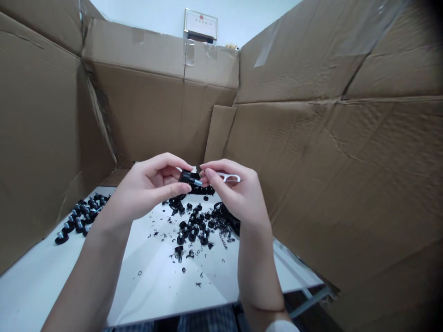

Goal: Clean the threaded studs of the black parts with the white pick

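Above the middle of the table, my left hand (157,182) pinches a black round foot with a metal bolt (188,178) between thumb and fingers. Its silvery bolt points right, toward my other hand. My right hand (230,184) is closed around a small tool with a white loop handle (231,177), close beside the bolt. The tool's working end is hidden by my fingers, so its exact kind does not show. Below both hands lies a loose pile of similar black feet with bolts (195,224).
More bolted feet (81,214) stand grouped on the white table's (148,290) left side. Black rings and curly trimmings (224,228) are scattered around the central pile, with darker pieces behind. Tall cardboard walls (155,106) enclose the left, back and right.
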`<action>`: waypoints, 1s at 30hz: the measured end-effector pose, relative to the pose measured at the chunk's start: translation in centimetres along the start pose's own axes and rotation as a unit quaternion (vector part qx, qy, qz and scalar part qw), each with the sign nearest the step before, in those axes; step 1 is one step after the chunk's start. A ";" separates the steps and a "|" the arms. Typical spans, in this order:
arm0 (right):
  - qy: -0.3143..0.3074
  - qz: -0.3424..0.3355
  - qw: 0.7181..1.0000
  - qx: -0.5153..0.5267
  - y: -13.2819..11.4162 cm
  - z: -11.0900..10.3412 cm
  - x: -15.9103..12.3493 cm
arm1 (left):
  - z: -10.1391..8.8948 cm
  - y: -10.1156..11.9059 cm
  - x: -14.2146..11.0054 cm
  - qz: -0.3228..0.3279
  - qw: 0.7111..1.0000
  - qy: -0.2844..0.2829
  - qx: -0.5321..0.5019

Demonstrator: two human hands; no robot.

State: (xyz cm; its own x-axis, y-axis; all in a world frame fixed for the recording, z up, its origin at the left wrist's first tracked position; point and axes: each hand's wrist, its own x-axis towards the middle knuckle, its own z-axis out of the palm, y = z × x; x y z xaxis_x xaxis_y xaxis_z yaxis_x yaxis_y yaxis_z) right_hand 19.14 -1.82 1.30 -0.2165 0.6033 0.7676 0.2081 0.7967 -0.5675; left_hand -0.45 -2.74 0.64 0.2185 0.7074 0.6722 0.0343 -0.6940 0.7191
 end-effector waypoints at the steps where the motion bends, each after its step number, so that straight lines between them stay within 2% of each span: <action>1: -0.008 -0.026 0.999 -0.022 0.0 0.1 0.0 | 0.0 0.0 0.1 -0.019 1.000 0.008 -0.002; 3: -0.028 -0.081 0.995 -0.054 -0.1 0.2 0.0 | 0.1 0.1 0.3 -0.043 0.999 0.015 -0.004; 6: -0.033 -0.138 0.986 -0.088 -0.2 0.3 -0.2 | 0.2 0.2 0.4 -0.045 0.999 0.017 0.011; 9: -0.031 -0.162 0.977 -0.133 -0.2 0.4 -0.3 | 0.1 0.2 0.4 -0.030 0.998 0.016 0.050; 12: -0.055 -0.176 0.966 -0.183 0.0 0.4 -0.4 | 0.0 0.2 0.4 -0.012 0.996 0.006 0.093; 15: -0.070 -0.179 0.957 -0.219 0.0 0.4 -0.5 | 0.0 0.1 0.5 0.001 0.995 0.001 0.104; 19: -0.056 -0.178 0.952 -0.241 -0.1 0.5 -0.7 | 0.1 0.0 0.5 0.006 0.994 -0.002 0.107; 25: -0.050 -0.177 0.957 -0.223 0.1 0.8 -0.6 | -0.5 -0.2 0.2 0.023 0.993 -0.030 0.116; 27: -0.044 -0.160 0.966 -0.197 0.2 0.8 -0.4 | -0.6 -0.2 0.2 0.042 0.991 -0.047 0.121; 30: -0.026 -0.089 0.989 -0.115 0.5 0.7 0.0 | -0.7 -0.1 0.2 0.061 0.989 -0.055 0.126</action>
State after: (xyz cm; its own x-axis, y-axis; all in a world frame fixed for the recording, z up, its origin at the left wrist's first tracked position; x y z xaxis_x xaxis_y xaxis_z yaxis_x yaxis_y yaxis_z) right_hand 18.59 -1.42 0.84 -0.3157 0.4605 0.8296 0.3725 0.8643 -0.3380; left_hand -1.06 -2.44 0.76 0.3393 0.6079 0.7179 0.2400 -0.7938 0.5588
